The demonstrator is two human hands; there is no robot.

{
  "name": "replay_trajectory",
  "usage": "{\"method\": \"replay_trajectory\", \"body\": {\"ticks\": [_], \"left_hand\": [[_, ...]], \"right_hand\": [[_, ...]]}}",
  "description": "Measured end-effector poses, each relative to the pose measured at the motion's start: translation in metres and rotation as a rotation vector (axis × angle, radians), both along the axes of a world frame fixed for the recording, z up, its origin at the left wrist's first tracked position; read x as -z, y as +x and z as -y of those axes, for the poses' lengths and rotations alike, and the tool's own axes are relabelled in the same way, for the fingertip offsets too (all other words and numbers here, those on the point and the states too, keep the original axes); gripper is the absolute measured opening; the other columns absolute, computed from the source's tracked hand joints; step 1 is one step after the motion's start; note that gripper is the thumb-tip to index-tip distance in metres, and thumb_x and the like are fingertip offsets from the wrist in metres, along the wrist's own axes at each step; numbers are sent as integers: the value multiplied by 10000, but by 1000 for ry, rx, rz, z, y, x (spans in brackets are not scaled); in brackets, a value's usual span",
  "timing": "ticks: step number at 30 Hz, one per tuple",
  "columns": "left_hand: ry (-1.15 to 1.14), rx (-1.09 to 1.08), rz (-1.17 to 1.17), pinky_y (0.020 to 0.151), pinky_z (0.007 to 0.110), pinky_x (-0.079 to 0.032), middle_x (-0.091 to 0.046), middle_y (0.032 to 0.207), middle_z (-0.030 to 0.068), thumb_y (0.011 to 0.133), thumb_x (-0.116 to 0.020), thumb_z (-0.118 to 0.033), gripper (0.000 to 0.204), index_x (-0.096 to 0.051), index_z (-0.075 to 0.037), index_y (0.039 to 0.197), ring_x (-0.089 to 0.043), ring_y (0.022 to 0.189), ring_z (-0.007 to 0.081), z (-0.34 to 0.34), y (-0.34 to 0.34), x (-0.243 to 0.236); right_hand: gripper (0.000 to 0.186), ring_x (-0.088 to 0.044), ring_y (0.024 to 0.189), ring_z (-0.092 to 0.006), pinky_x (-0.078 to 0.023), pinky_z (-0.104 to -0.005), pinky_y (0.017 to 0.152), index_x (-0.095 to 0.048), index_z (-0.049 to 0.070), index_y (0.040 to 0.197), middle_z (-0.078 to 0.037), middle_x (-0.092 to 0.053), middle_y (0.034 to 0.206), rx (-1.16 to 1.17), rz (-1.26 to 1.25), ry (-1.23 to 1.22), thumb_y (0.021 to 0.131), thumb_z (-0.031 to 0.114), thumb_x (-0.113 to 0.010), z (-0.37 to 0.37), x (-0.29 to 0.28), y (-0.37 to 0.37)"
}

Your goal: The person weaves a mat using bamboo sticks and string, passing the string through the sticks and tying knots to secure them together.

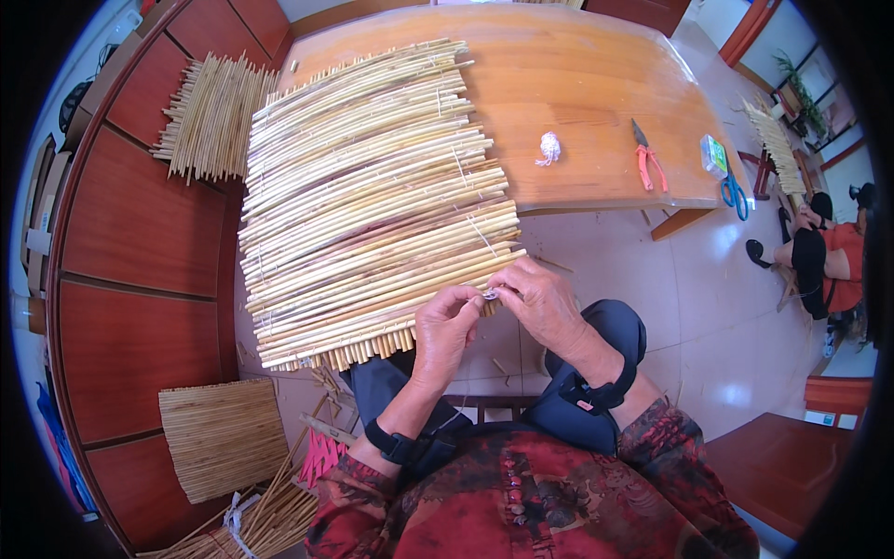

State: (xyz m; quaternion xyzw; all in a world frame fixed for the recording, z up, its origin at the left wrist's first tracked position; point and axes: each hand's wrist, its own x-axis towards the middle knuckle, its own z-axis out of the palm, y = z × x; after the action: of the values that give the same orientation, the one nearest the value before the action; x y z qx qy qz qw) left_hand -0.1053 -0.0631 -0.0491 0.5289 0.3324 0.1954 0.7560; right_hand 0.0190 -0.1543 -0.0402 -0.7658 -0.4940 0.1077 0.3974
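A large mat of pale reed stalks (372,196), tied in rows with thin white string, lies over the left part of the wooden table and juts past its near edge. At the mat's near right corner, my left hand (445,328) and my right hand (540,296) meet with their fingertips pinched. Between them shows a small bit of white string (490,293), gripped by both hands. Whether it loops around the last stalk is hidden by my fingers.
On the table (577,74) lie a white string bundle (549,148), red-handled pliers (649,160), blue scissors (734,194) and a small green-and-clear box (713,156). Stalk piles (216,116) and a finished-looking mat (223,436) stand along the red cabinet (140,345). Another person (838,252) sits at right.
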Motion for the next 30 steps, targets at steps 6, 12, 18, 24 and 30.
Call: {"method": "replay_trajectory", "body": {"ticks": [6,12,18,24,30], "left_hand": [[29,-36,-31,375,171,-298,-519,614,-7,843,-560,-41,49,-593,-6,852,-403,436,32,0,6,0],[79,76,-90,406,179,-336,-524,610,-10,847,-559,-70,73,-588,-4,859,-442,468,37,1,6,-6],[98,-11,-100,367,171,-299,-517,600,-11,844,-565,-58,53,-587,-10,850,-418,437,28,4,10,-4],[204,17,-135,373,170,-319,-532,615,-3,844,-565,-50,57,-579,0,868,-435,444,32,6,12,-3],[319,1,-162,395,211,-390,-544,635,32,816,-575,-30,48,-588,14,828,-486,456,65,8,13,-1]], "right_hand": [[98,-585,749,-294,-470,-376,629,-611,90,838,-85,-573,795,-24,0,17,745,116,-626,3,-1,0],[105,-582,758,-302,-468,-376,638,-611,89,851,-92,-572,812,-3,-46,-8,750,112,-621,4,-2,0],[106,-580,761,-306,-466,-375,641,-612,92,862,-97,-569,823,-19,-67,7,759,115,-616,5,-2,1],[105,-578,773,-305,-464,-372,647,-613,91,865,-98,-566,836,-28,-74,-18,763,113,-614,8,-2,2],[161,-576,803,-306,-466,-369,666,-610,84,928,-112,-559,851,-64,-96,-13,770,115,-610,12,-1,4]]}}
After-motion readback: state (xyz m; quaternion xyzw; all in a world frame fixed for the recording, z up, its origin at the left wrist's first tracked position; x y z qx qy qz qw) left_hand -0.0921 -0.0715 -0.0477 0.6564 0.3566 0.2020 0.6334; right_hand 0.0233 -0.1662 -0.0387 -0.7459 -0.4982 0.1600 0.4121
